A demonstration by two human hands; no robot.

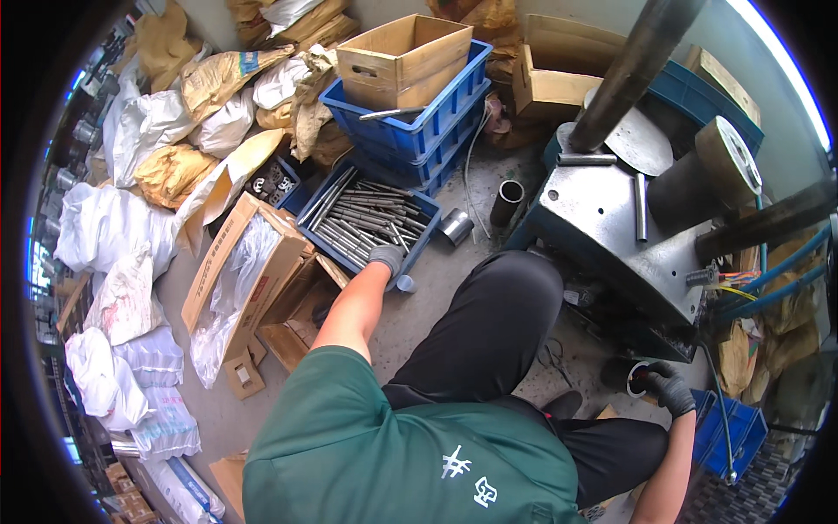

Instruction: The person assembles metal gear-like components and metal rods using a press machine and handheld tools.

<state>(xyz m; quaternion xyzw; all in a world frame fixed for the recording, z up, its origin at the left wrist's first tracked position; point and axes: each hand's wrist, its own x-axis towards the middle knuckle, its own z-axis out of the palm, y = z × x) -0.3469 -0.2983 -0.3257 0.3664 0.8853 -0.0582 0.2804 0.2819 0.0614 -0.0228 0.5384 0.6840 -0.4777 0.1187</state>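
My left hand (387, 257), in a grey glove, is at the near edge of a blue crate (425, 237) full of loose metal rods (367, 212). Its fingers look curled down among the rods, but what they grip is hidden. Low on the right, my right hand (670, 389), in a dark glove, has its fingers closed on the rim of a short dark metal tube (618, 374). The tube's open end faces that hand.
A steel press table (594, 205) with thick columns (624, 74) stands at right, bearing two loose pins. Stacked blue crates (410, 135) hold a wooden box (406, 57). An open carton (231, 271) and sacks (157, 122) lie left. Upright tube (506, 203) stands on the floor.
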